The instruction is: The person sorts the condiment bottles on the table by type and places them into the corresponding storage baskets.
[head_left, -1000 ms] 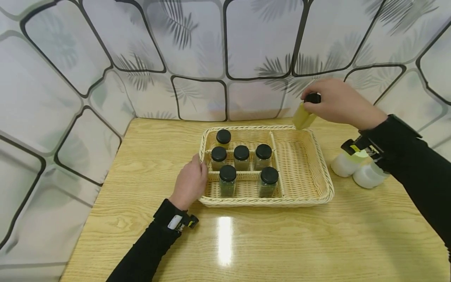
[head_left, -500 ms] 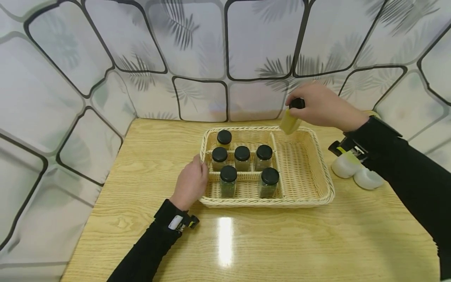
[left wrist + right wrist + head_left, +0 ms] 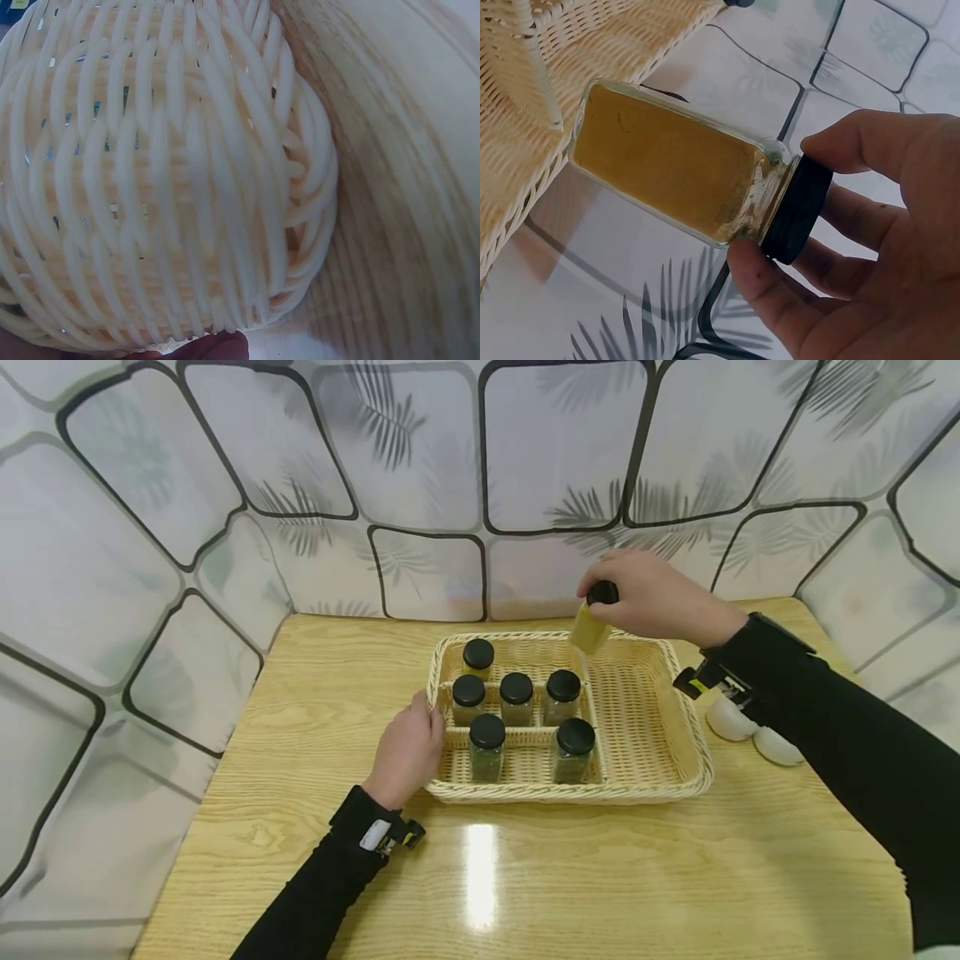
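Note:
My right hand (image 3: pixel 654 597) pinches a spice jar (image 3: pixel 590 628) by its black lid, tilted over the back rim of the wicker basket (image 3: pixel 652 789). In the right wrist view the glass spice jar (image 3: pixel 664 157) shows yellow-brown powder inside, with fingers and thumb round the lid and neck. At the basket's left end my left hand (image 3: pixel 408 747) grips the wall. The left wrist view is mostly filled by the woven wall (image 3: pixel 150 165), a fingertip at its lower edge. One black-lidded jar (image 3: pixel 478 655) stands in the back left compartment, three in the middle row, two in the front one.
Two white rounded containers (image 3: pixel 730 718) stand on the wooden table (image 3: pixel 637 877) right of the basket, partly behind my right sleeve. The basket's wide right compartment (image 3: pixel 637 718) shows bare weave. A patterned curtain (image 3: pixel 562 452) rises behind the table's back edge.
My right hand has carried the yellow spice jar leftward and slightly down, from the back right corner to above the divider. My left hand stays at the basket's left end.

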Tool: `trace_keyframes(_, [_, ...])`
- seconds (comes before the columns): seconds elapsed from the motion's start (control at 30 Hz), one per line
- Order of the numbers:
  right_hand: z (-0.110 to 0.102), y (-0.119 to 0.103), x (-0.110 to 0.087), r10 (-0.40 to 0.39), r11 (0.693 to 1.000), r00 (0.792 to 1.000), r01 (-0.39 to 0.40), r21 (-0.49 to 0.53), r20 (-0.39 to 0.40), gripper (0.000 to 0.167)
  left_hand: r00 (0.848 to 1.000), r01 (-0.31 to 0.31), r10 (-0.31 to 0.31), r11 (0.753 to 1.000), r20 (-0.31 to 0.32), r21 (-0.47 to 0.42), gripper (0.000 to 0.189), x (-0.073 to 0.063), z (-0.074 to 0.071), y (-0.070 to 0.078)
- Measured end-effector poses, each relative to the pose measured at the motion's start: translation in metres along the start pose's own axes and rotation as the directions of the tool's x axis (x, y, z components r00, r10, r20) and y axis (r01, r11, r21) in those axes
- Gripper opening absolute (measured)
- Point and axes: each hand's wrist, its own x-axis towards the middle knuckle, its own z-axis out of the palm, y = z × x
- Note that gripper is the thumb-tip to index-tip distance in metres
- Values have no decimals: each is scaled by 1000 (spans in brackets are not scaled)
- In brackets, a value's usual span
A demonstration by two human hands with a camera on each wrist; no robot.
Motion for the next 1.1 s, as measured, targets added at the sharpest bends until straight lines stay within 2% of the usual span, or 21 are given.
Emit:
trace_keyframes(0.27, [16, -4, 10, -32, 999, 999, 32, 41, 19, 23, 1000, 1, -2, 1000, -5, -7, 31, -1, 0, 0])
trace_keyframes(0.53, [32, -8, 21, -84, 996, 996, 83, 26, 39, 26, 1000, 1, -1, 1000, -2, -4, 31, -1, 0, -1])
trace_keyframes(0.73, [42, -11, 26, -80, 996, 994, 78, 32, 73, 27, 1000, 7, -7, 1000, 6, -14, 31, -1, 0, -1])
trace_keyframes(0.97, [49, -13, 28, -39, 999, 992, 36, 24, 122, 28, 1000, -4, 4, 1000, -4, -13, 30, 0, 1, -2])
trace_keyframes(1.1, [52, -13, 29, -55, 998, 991, 51, 39, 123, 28, 1000, -1, 1, 1000, 1, -16, 29, 0, 1, -2])
